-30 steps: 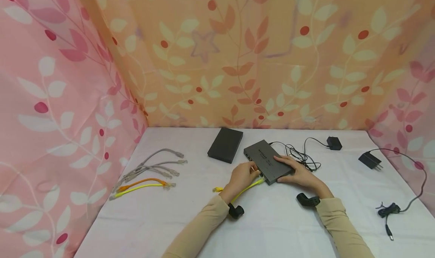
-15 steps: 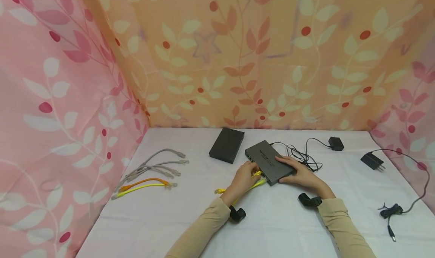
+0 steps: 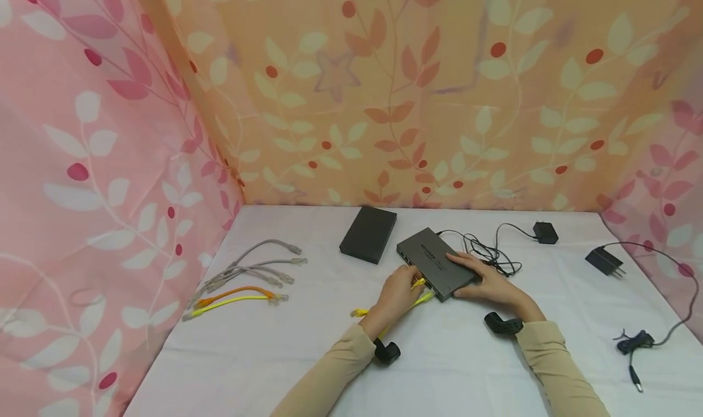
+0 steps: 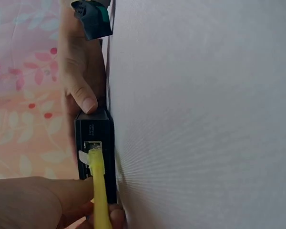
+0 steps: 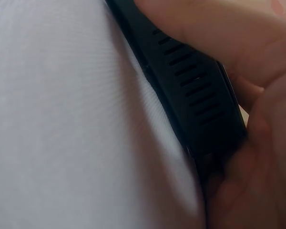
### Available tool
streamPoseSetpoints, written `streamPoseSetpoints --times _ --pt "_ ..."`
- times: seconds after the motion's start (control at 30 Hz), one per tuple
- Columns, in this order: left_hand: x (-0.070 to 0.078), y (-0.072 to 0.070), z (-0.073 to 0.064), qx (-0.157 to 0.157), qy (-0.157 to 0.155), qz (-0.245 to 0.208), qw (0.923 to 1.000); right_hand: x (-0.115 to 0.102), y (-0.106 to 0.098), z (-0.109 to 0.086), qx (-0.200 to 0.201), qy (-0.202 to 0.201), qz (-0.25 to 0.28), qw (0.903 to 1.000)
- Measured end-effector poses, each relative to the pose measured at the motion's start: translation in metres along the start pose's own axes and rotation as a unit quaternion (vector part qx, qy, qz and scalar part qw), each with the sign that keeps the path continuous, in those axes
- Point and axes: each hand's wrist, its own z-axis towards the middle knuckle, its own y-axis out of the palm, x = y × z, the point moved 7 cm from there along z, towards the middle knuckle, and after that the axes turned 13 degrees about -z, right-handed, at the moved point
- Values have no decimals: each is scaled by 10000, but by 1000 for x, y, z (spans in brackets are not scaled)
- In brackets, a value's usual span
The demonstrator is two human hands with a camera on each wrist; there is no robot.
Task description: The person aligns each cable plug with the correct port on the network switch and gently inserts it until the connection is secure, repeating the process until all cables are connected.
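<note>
A dark grey NETGEAR network switch lies on the white-covered table, angled. My right hand grips its right end, thumb on the near edge and fingers over the top. At the left port side, my left hand pinches a golden-yellow Ethernet cable near a port. Its other plug shows left of the wrist. Beside it, a bright yellow Ethernet cable sits plugged in at the front end of that side. In the left wrist view, this yellow cable partly covers the left fingers.
A second black box stands behind left. Grey Ethernet cables, an orange one and a yellow one lie left. A power adapter with its cord lies behind right, another adapter far right.
More of the golden-yellow cable shows beside my left fingertips, which have shifted slightly at the port side. My right hand keeps its grip on the switch. The whole view has drifted a little.
</note>
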Motion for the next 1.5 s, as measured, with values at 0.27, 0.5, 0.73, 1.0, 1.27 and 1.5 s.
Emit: streamPoseSetpoints --times 0.27,0.5,0.73,1.0,1.27,1.5 --pt "7 -3 -10 -163 -135 504 9985 -2 -1 3 7 -32 -89 10000" --pt "9 -7 -15 -148 18 277 9995 -3 -3 3 13 -63 -80 9999" --pt "14 -5 -18 -192 280 690 9970 -3 -3 3 37 -121 -86 9999" --pt "17 -2 -15 -93 95 583 9982 -2 -4 1 18 -19 -33 10000" --pt "14 -4 -20 130 262 605 9977 -2 -3 0 -16 -33 77 10000" --pt "4 -15 -28 321 283 504 9978 -3 -2 -2 22 16 69 10000"
